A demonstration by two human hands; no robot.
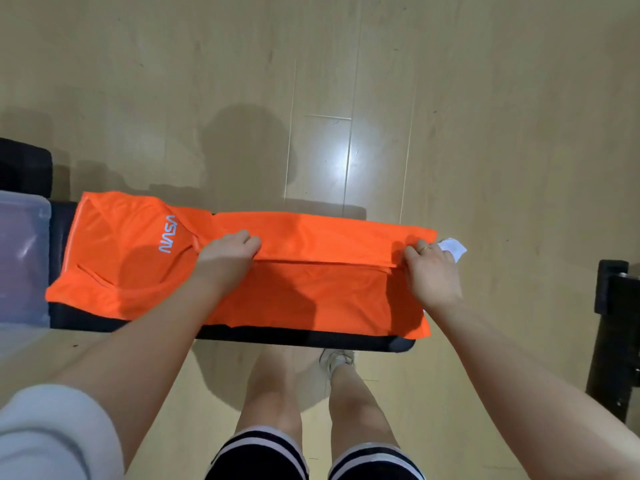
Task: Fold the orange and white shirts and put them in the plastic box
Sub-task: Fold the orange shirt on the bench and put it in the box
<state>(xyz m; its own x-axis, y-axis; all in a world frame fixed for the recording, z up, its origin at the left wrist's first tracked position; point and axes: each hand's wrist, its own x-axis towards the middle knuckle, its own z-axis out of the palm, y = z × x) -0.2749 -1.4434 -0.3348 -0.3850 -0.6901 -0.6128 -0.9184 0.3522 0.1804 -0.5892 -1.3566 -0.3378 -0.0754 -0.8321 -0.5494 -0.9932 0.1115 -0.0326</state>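
**Orange shirt half-folded on a narrow bench, both hands holding the fold**

The orange shirt (145,271) lies stretched lengthwise along a black padded bench (311,336), seen from above by a person standing over it. The fabric is thin, smooth and bright, with white NASA lettering (167,234) near the collar end.

At the far left, a translucent plastic box (20,258) with a cloudy, glossy surface sits at the end of the bench; the shirt's left edge just overlaps it or sits just beside it, and the blur there makes it hard to say which.

Moving right, the left hand (225,256) has its fingers curled over the folded far edge of the shirt, pinching it down near the middle. A straight crease runs rightward from it to the right hand (433,271), which grasps the same folded edge at the hem end and wears a ring.

Just past the right hand, a scrap of white cloth (452,247) pokes out from under the orange shirt, probably the white shirt.

Risks, as a judgement: the bench is narrow and the fabric looks slippery, so the overhanging near edge could slide to the wood floor (485,98). Uneven pulling between the hands could skew the crease. The next fold might also drag the white cloth off the bench.
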